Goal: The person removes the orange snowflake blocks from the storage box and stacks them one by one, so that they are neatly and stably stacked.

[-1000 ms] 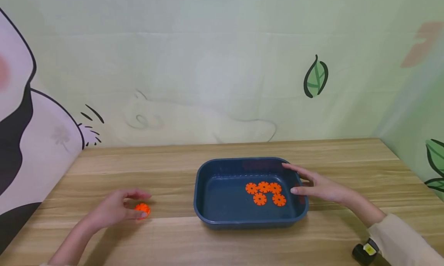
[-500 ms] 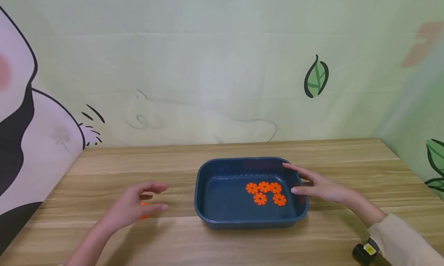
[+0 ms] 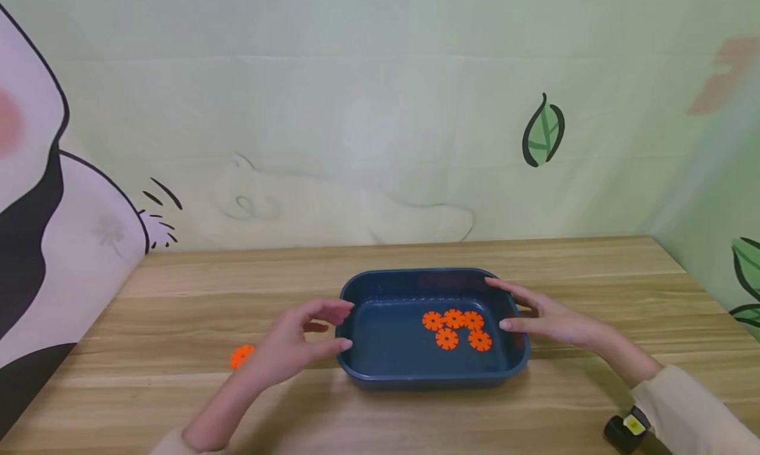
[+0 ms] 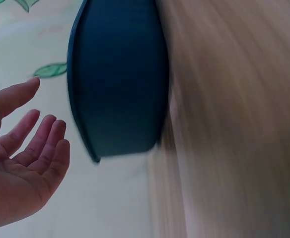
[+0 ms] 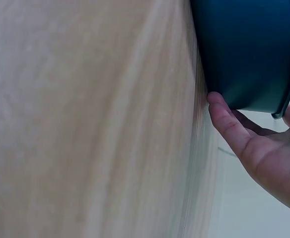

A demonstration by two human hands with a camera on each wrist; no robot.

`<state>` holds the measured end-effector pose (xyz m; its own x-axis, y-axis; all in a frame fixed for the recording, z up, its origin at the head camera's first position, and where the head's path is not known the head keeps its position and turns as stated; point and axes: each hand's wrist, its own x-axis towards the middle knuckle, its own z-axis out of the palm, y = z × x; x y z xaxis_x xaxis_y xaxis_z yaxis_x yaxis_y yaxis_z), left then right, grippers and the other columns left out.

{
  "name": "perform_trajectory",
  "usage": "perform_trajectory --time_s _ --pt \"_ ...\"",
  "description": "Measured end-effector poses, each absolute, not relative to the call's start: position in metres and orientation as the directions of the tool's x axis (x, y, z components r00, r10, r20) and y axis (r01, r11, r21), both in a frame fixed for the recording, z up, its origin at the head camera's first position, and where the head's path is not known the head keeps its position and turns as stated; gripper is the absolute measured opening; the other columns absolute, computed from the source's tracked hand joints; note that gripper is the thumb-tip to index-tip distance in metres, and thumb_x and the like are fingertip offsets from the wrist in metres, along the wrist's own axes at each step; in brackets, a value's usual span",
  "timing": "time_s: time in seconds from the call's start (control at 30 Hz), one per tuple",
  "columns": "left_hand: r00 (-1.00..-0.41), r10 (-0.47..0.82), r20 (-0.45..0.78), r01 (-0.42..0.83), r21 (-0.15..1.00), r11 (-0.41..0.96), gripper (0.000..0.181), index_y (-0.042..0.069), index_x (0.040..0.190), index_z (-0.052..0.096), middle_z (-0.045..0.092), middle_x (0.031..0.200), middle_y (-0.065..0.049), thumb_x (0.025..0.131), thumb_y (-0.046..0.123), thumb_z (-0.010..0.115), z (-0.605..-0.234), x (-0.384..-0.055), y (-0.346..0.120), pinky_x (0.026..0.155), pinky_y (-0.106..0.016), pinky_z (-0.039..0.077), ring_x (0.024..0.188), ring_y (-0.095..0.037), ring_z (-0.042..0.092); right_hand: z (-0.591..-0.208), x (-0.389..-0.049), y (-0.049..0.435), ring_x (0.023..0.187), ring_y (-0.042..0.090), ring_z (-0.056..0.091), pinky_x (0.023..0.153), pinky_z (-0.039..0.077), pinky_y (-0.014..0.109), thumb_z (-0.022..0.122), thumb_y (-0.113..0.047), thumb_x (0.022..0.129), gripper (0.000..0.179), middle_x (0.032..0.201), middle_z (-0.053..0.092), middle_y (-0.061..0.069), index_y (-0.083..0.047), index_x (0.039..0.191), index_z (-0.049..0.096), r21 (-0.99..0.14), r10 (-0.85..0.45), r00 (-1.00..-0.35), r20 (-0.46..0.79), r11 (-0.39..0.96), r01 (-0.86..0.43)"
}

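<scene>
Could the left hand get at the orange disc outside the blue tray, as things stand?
Probably yes: the left hand looks empty, and nothing seems to block the orange disc on the table, though it would need to draw back from the blue tray.

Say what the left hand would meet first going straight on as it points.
Probably the tray, at its left side; the left hand looks slightly higher than the rim, so it might pass over instead. Depth is unclear.

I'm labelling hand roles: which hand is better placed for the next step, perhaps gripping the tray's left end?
Left, probably: the left hand hovers by that end of the tray, holding nothing, while the right hand holds the opposite end.
</scene>
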<state>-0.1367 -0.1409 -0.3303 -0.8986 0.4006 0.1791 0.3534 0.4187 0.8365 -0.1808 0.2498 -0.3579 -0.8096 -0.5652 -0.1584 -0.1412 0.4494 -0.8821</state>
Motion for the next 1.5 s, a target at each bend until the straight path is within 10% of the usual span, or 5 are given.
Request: perform_trajectory --time_s 0.87,1.5 --pt "-0.809 0.585 0.057 0.376 0.815 0.44 0.046 0.006 0.12 0.056 0.06 0.117 -0.009 0.078 0.016 0.072 -0.348 -0.159 -0.028 0.083 -0.034 0.048 0.1 -0.022 0.058 -0.361 -0.181 0.25 0.126 0.057 0.016 0.093 0.037 0.055 0.055 -0.021 0.091 0.068 0.149 0.001 0.026 -0.014 0.146 0.015 -0.886 -0.578 -0.799 -0.168 0.444 -0.135" --pt "-0.745 0.635 -0.203 0.479 0.5 0.722 0.05 0.01 0.128 0.052 0.054 0.128 -0.003 0.08 0.014 0.069 -0.35 -0.168 0.0 0.1 -0.031 0.036 0.118 -0.017 0.047 -0.358 -0.181 0.247 0.126 0.056 0.015 0.094 0.035 0.057 0.054 -0.02 0.092 0.067 0.149 0.001 0.025 -0.013 0.146 0.015 -0.884 -0.578 -0.8 -0.159 0.444 -0.145"
